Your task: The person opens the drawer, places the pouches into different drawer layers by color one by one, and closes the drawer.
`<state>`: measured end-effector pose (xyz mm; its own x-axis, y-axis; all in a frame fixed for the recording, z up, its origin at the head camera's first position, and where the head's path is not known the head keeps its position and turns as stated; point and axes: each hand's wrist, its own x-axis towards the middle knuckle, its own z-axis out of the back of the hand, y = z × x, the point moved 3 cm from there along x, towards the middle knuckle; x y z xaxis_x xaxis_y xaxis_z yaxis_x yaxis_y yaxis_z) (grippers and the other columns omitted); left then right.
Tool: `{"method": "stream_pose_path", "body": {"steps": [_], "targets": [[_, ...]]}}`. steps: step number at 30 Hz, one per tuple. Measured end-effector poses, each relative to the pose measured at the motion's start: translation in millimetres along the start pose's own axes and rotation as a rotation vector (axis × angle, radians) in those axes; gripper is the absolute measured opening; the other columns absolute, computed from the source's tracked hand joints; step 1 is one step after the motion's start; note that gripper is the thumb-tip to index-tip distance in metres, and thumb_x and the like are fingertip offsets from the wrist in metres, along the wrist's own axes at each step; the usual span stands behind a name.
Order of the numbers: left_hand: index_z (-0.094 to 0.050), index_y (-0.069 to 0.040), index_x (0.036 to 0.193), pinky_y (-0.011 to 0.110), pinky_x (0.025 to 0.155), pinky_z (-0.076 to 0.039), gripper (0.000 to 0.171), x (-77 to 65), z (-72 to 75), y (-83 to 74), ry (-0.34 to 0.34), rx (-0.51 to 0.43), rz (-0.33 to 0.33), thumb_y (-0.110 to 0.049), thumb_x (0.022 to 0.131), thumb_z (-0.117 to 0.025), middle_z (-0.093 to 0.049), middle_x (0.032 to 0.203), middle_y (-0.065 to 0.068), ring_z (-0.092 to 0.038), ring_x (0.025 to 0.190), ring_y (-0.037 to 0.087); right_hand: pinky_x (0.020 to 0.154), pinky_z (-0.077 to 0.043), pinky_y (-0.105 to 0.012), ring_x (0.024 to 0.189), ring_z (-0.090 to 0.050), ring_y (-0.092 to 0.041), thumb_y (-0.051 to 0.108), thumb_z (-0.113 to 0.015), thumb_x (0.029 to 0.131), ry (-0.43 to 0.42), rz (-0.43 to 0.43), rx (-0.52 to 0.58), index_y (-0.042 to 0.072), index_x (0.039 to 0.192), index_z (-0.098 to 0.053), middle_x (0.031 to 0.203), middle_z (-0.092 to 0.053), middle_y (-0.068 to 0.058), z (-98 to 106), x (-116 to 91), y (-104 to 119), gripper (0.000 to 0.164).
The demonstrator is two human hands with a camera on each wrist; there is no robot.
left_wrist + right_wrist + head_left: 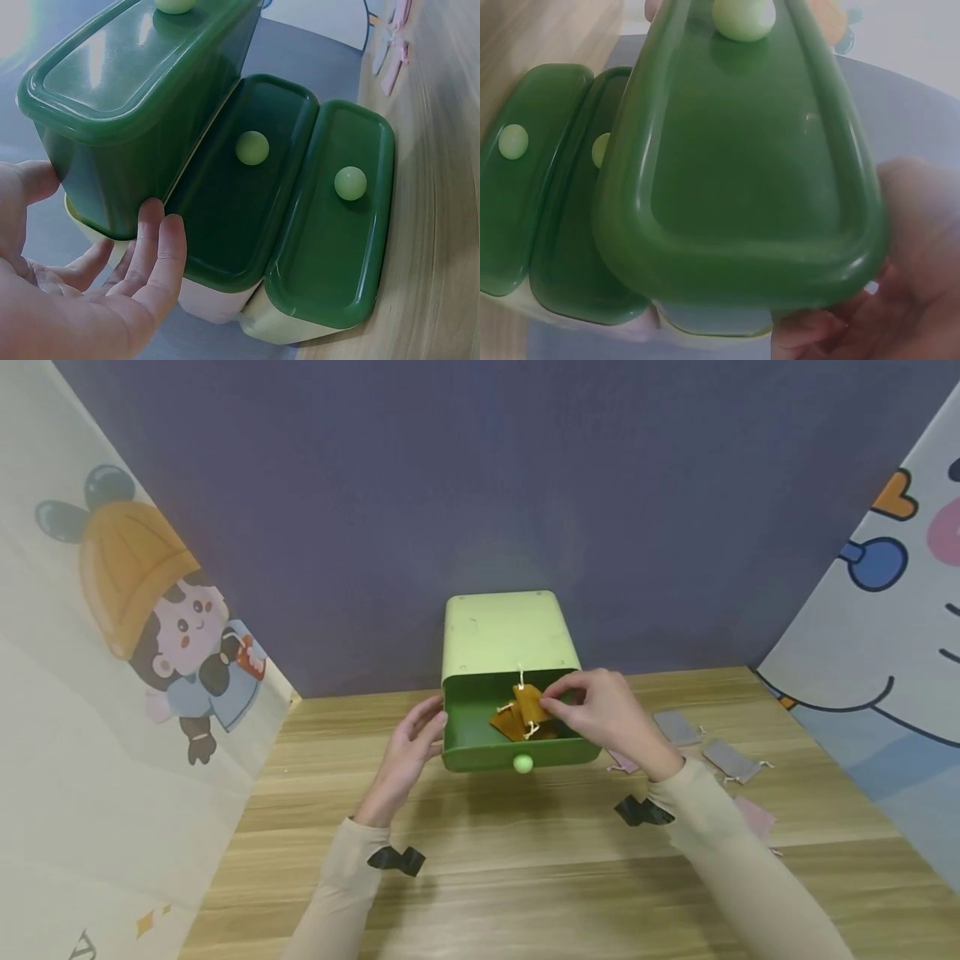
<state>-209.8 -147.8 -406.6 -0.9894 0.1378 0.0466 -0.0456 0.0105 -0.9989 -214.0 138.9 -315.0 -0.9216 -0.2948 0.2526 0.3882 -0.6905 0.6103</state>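
The top green drawer [480, 758] of a small pale-green drawer cabinet [506, 631] is pulled out. Inside lie mustard drawstring pouches [507, 724] with white cords. My right hand [603, 714] reaches over the drawer's right side and pinches a mustard pouch [529, 703] between thumb and fingers, tilted above the others. At the drawer's left side, my left hand [408, 747] has its fingers loosely extended, fingertips right at the drawer wall. The drawer's front hides the pouches in the right wrist view, where part of the right hand [915, 277] shows.
Two lower drawers, the middle one [225, 217] and the bottom one [330, 255], are closed. Grey pouches [731, 761] and pink pouches [754, 817] lie on the wooden table [510, 877] to the right. A dark blue wall [360, 527] stands behind the cabinet.
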Motion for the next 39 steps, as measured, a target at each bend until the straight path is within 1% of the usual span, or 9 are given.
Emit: {"method": "stream_pose_path", "body": {"steps": [5, 9, 12, 18, 21, 26, 30, 33, 39], "targets": [[-0.036, -0.008, 0.164, 0.056, 0.119, -0.049, 0.060, -0.2, -0.6, 0.1, -0.001, 0.001, -0.001, -0.030, 0.112, -0.055, -0.043, 0.167, 0.016, -0.056, 0.140, 0.038, 0.051, -0.037, -0.026, 0.050, -0.046, -0.014, 0.024, -0.077, 0.098, 0.039, -0.035, -0.018, 0.014, 0.106, -0.085, 0.064, -0.068, -0.002, -2, 3, 2, 0.015], [-0.036, -0.008, 0.164, 0.055, 0.119, -0.050, 0.059, -0.6, -0.8, 0.1, -0.005, 0.004, 0.000, -0.029, 0.112, -0.055, -0.043, 0.167, 0.016, -0.056, 0.139, 0.038, 0.052, -0.037, -0.027, 0.049, -0.044, -0.012, 0.026, -0.077, 0.098, 0.058, -0.035, -0.049, 0.014, 0.105, -0.085, 0.060, -0.065, 0.002, -4, 5, 5, 0.016], [-0.036, -0.008, 0.165, 0.054, 0.118, -0.050, 0.060, -1.0, -0.5, 0.3, -0.007, 0.011, 0.003, -0.029, 0.112, -0.055, -0.044, 0.167, 0.016, -0.056, 0.139, 0.038, 0.053, -0.037, -0.027, 0.049, -0.043, -0.011, 0.027, -0.077, 0.098, 0.072, -0.029, -0.068, 0.014, 0.106, -0.085, 0.063, -0.066, 0.004, -6, 6, 7, 0.017], [-0.036, -0.008, 0.165, 0.053, 0.117, -0.051, 0.060, -1.1, -1.0, -0.2, -0.005, 0.013, 0.001, -0.030, 0.112, -0.055, -0.044, 0.166, 0.016, -0.057, 0.138, 0.037, 0.048, -0.032, -0.025, 0.046, -0.038, -0.010, 0.029, -0.077, 0.098, 0.096, -0.037, -0.101, 0.016, 0.107, -0.085, 0.055, -0.060, 0.005, -9, 8, 7, 0.018], [-0.036, -0.007, 0.164, 0.052, 0.116, -0.052, 0.059, -0.4, -1.3, -0.6, -0.006, 0.013, -0.004, -0.030, 0.113, -0.054, -0.044, 0.166, 0.016, -0.057, 0.138, 0.037, 0.048, -0.032, -0.025, 0.046, -0.036, -0.009, 0.030, -0.077, 0.098, 0.088, -0.030, -0.104, 0.016, 0.108, -0.085, 0.062, -0.067, 0.004, -10, 9, 6, 0.019], [-0.036, -0.005, 0.164, 0.053, 0.115, -0.053, 0.058, 0.9, -1.7, -0.8, -0.003, 0.010, -0.014, -0.028, 0.113, -0.054, -0.045, 0.166, 0.016, -0.058, 0.137, 0.036, 0.055, -0.040, -0.029, 0.048, -0.043, -0.010, 0.029, -0.077, 0.099, 0.044, -0.007, -0.085, 0.016, 0.107, -0.086, 0.084, -0.081, -0.001, -9, 7, 5, 0.018], [-0.037, -0.006, 0.164, 0.054, 0.116, -0.052, 0.058, 1.2, -1.5, -0.6, -0.003, 0.009, -0.004, -0.028, 0.113, -0.054, -0.044, 0.166, 0.016, -0.057, 0.138, 0.036, 0.062, -0.047, -0.030, 0.056, -0.056, -0.012, 0.026, -0.077, 0.099, -0.021, 0.038, -0.054, 0.015, 0.105, -0.086, 0.091, -0.082, -0.002, -7, 3, 5, 0.015], [-0.037, -0.007, 0.164, 0.055, 0.117, -0.051, 0.058, 1.1, -1.2, -0.5, -0.004, 0.009, 0.002, -0.029, 0.113, -0.054, -0.044, 0.166, 0.015, -0.057, 0.138, 0.036, 0.062, -0.050, -0.029, 0.063, -0.061, -0.013, 0.022, -0.078, 0.098, -0.084, 0.087, -0.025, 0.014, 0.103, -0.086, 0.090, -0.081, -0.002, -5, -2, 8, 0.012], [-0.037, -0.007, 0.164, 0.054, 0.117, -0.051, 0.058, 1.1, -0.8, -0.2, -0.007, 0.009, -0.002, -0.028, 0.113, -0.054, -0.044, 0.166, 0.016, -0.057, 0.137, 0.036, 0.051, -0.041, -0.025, 0.063, -0.058, -0.012, 0.017, -0.080, 0.097, -0.216, 0.171, 0.047, 0.016, 0.101, -0.085, 0.082, -0.076, 0.003, -1, -19, 13, 0.007]]}}
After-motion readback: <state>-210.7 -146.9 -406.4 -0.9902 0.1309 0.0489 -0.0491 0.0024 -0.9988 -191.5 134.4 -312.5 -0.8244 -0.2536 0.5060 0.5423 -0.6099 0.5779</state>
